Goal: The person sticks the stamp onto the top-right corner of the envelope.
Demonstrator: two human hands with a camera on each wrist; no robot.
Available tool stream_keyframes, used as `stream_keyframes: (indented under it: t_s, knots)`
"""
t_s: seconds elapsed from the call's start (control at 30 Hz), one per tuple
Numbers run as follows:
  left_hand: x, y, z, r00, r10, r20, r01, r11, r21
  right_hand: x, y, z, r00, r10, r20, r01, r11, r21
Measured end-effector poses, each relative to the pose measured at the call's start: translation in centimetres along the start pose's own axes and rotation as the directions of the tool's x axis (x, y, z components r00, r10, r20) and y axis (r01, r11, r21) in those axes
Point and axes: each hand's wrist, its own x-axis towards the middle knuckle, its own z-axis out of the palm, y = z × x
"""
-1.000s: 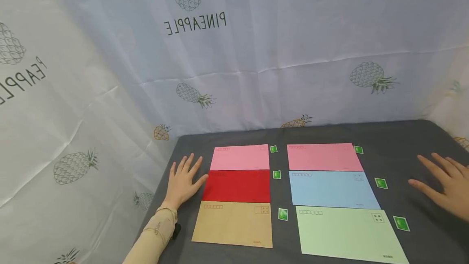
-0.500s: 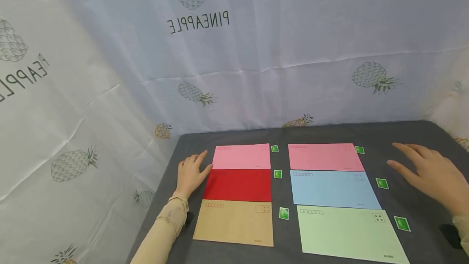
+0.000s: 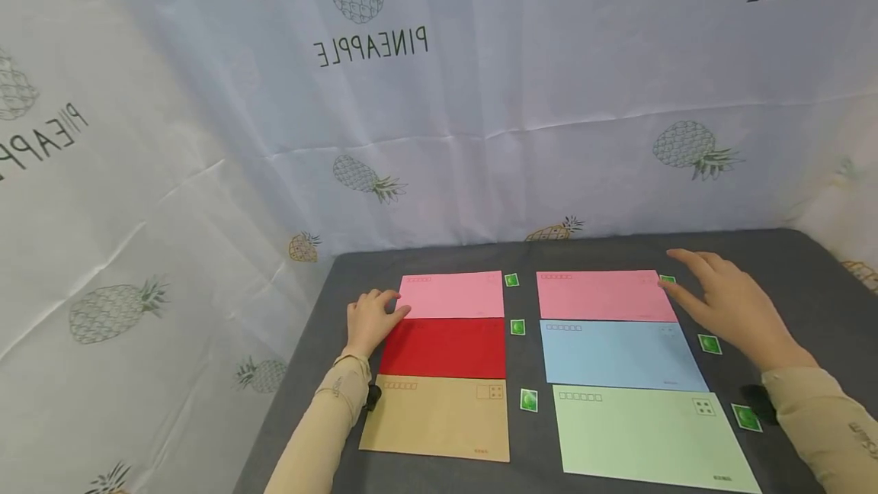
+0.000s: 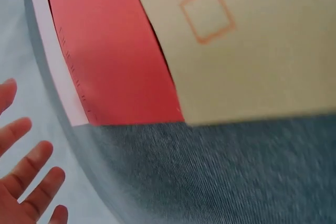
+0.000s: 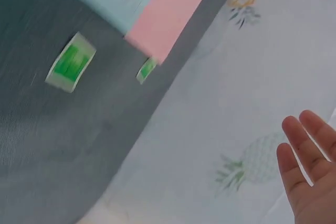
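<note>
My left hand is beside the left column of envelopes, its thumb and fingertips at the left edge of a pink envelope. Below that lie a red envelope and a tan envelope. My right hand holds nothing; its fingertips are close to the right end of another pink envelope and a small green stamp. A light blue envelope and a light green envelope complete that column. In the left wrist view, the left fingers are spread with nothing between them.
Green stamps lie right of the other envelopes: one stamp, a second stamp and a third stamp on the left, several more on the right. A dark cloth covers the table; a pineapple-printed curtain hangs behind.
My right hand has come in from the right edge leftward to the far pink envelope. My left hand has shifted right to the left column, its fingers less spread.
</note>
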Motion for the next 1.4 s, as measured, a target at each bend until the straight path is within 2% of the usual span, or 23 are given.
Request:
stream_keyframes:
  t_s: [0.2, 0.33, 0.57, 0.8, 0.87, 1.03, 1.1, 1.23, 1.4]
  knots:
    - [0.8, 0.7, 0.6, 0.996, -0.063, 0.062, 0.065, 0.997, -0.028, 1.2, -1.3, 1.4, 0.998, 0.044, 0.037, -0.050, 0.985, 0.164]
    - [1.4, 1.0, 1.0, 0.989, -0.108, 0.104, 0.111, 0.993, -0.028, 2.0, -2.2, 2.4, 0.998, 0.049, 0.040, -0.057, 0.971, 0.231]
    - [1.4, 0.8, 1.7, 0.966, -0.185, 0.178, 0.195, 0.980, -0.044, 3.6, -4.3, 4.2, 0.998, 0.015, 0.068, -0.034, 0.957, 0.286]
    - [1.6, 0.6, 2.0, 0.956, -0.213, 0.203, 0.224, 0.974, -0.030, 4.7, -6.0, 6.2, 0.995, 0.008, 0.101, -0.041, 0.942, 0.333]
    - [1.8, 0.5, 1.8, 0.948, -0.231, 0.220, 0.244, 0.969, -0.031, 4.9, -6.4, 6.9, 0.994, 0.007, 0.110, -0.045, 0.934, 0.355]
    - [2.5, 0.8, 1.3, 0.915, -0.288, 0.283, 0.306, 0.952, -0.022, 5.6, -7.5, 8.3, 0.991, 0.028, 0.131, -0.078, 0.916, 0.393]
    - [2.8, 1.2, 1.1, 0.907, -0.298, 0.298, 0.311, 0.950, 0.006, 6.0, -7.9, 8.8, 0.989, 0.040, 0.142, -0.096, 0.907, 0.410]
    - [3.2, 1.4, 0.8, 0.902, -0.303, 0.309, 0.296, 0.953, 0.070, 6.9, -9.0, 10.1, 0.984, 0.045, 0.172, -0.116, 0.894, 0.434]
    - [3.2, 1.8, 0.6, 0.894, -0.325, 0.310, 0.316, 0.945, 0.078, 7.9, -9.8, 11.8, 0.980, 0.026, 0.195, -0.118, 0.872, 0.475]
